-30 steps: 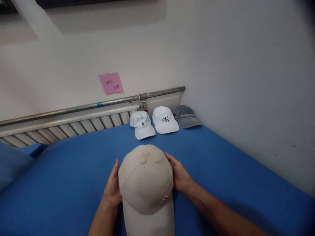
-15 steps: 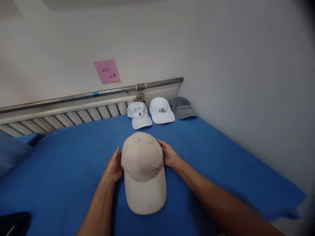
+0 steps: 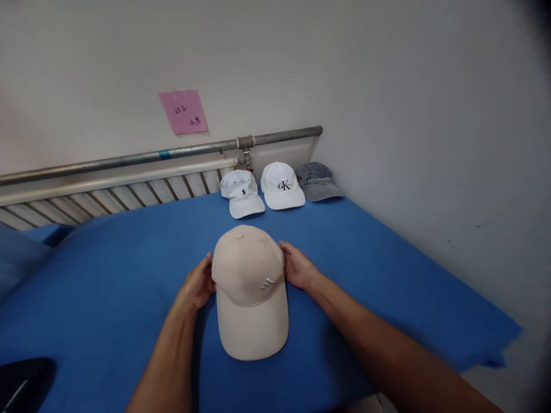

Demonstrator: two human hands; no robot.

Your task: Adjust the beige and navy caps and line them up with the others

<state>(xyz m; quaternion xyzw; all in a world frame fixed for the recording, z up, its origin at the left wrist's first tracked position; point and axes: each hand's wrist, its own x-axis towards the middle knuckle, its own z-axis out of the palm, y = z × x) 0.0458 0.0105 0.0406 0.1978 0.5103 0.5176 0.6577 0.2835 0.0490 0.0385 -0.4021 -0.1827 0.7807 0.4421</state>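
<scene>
A beige baseball cap point(image 3: 247, 267), brim toward me, is between my two hands over the blue cover. It bears a small three-stripe mark at the right of its front. My left hand point(image 3: 201, 282) grips the cap's left side, the fingertips partly hidden behind it. On the opposite side, my right hand point(image 3: 298, 266) holds the cap's edge with its fingers. Beyond it stand a white cap with a small dark emblem point(image 3: 241, 195), a white cap with black letters point(image 3: 282, 186) and a grey cap point(image 3: 321, 181), side by side.
The blue cover point(image 3: 129, 275) lies over a flat surface reaching the right wall. A radiator point(image 3: 142, 192) and a metal pipe point(image 3: 193, 149) run along the back wall, below a pink paper note point(image 3: 184, 112). A dark, shiny object point(image 3: 26, 378) sits at the lower left.
The camera view has tilted a little, so the surroundings sit slightly higher in the picture. Both hands stay at the sides of the beige baseball cap, which keeps about the same pose.
</scene>
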